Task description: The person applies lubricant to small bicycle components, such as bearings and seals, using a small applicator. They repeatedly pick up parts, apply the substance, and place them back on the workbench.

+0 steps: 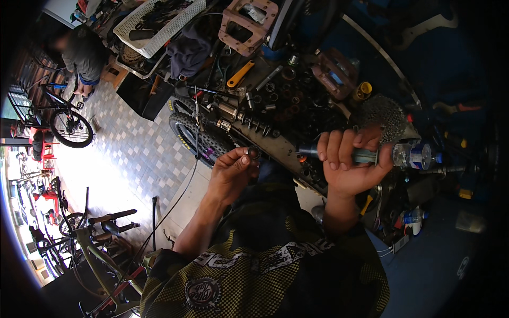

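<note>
My left hand (231, 174) pinches a small dark ring (253, 153) between thumb and fingers, near the bench edge. My right hand (347, 164) is wrapped around a syringe-like tube (366, 156) with a pale greenish body. The tube's dark front end (306, 150) points left toward the ring, with a gap between them. Just beyond my left hand lies a coil-spring shock absorber (257, 126) on the cluttered bench. Behind my right hand are a clear bottle with a blue label (419, 157) and a bicycle cassette (389, 114).
Sockets and rings (270, 87), an orange-handled tool (241, 74) and bicycle pedals (246, 29) crowd the bench. A white basket (154, 32) stands at the far left. Below it are bicycle tyres (191, 132). A person (85, 58) sits near a blue bicycle (66, 114); a bike frame (101, 265) stands near left.
</note>
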`<state>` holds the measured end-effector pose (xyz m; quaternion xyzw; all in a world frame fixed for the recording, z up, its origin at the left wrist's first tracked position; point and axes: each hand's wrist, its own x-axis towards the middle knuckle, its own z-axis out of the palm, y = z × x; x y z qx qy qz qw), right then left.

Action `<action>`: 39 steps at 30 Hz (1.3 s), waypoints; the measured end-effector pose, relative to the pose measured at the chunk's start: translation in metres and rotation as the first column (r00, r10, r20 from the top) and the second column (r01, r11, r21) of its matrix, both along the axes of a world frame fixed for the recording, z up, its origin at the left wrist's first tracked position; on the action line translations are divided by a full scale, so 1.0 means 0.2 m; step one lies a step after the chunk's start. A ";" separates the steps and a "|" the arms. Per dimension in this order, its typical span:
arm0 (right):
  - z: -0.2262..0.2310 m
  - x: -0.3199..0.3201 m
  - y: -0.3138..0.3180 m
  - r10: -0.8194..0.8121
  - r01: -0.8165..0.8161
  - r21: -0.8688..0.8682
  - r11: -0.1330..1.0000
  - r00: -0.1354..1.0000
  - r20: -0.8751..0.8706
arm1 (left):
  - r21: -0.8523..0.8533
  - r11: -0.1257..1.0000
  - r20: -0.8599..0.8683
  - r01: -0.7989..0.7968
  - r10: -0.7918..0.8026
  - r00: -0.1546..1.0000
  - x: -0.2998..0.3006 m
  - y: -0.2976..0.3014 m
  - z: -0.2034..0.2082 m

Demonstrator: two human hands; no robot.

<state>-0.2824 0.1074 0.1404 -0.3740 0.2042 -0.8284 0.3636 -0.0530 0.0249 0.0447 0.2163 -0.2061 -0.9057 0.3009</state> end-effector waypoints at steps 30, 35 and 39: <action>0.07 0.22 -0.14 0.180 -0.178 0.034 0.984 0.979 -0.100 | -0.171 0.984 0.022 0.041 -0.038 0.999 -0.03 0.05 0.04; 0.07 0.23 -0.13 0.269 -0.270 0.017 0.963 0.949 -0.167 | -0.134 0.991 0.013 0.014 -0.012 1.000 -0.02 0.04 0.05; 0.05 0.25 -0.09 0.174 -0.173 0.040 0.984 0.984 -0.025 | -0.139 0.990 -0.005 -0.012 0.011 1.000 -0.02 0.03 0.08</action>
